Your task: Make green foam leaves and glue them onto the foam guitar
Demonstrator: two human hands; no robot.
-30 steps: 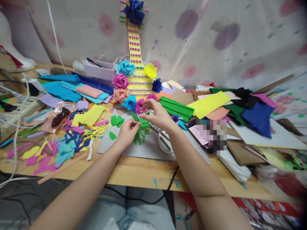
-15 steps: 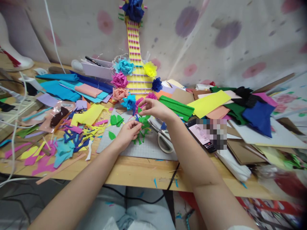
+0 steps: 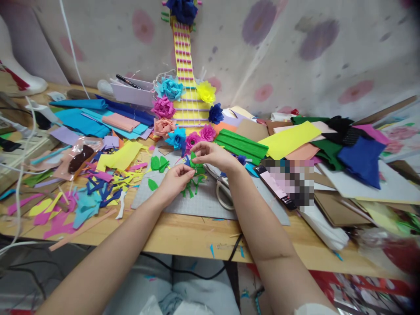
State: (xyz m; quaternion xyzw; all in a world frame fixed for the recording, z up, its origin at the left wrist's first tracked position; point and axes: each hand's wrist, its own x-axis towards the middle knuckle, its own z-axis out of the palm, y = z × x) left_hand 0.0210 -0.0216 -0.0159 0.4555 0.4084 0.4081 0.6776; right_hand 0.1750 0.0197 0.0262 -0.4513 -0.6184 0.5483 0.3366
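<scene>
1. The leaf [image 3: 193, 155], green, is at the right hand's fingertips, above the mat's far part.
2. The right hand [image 3: 210, 155] has curved fingers; whether they grip the leaf, I cannot tell.
3. The left hand [image 3: 177, 178] has thumb and forefinger pinched together just below the leaf; what lies between them is too small to tell.
4. Green scraps [image 3: 196, 186] lie on the mat beside the left fingertips.
5. Scissors [image 3: 225, 195] lie near the right wrist, partly hidden by the arm.
6. Two leaves [image 3: 159, 164] lie left of the hands, with a single one [image 3: 152, 184] nearer the person.
7. The grey mat [image 3: 262, 205] lies under all these.
8. Beyond it stands a yellow guitar [image 3: 190, 114], edged with paper flowers [image 3: 164, 107].
9. Right: folded green paper [image 3: 243, 146] and a phone [image 3: 271, 183], partly blurred out.
10. Left: coloured offcuts [image 3: 88, 209] strewn over the wooden table [image 3: 183, 234].
</scene>
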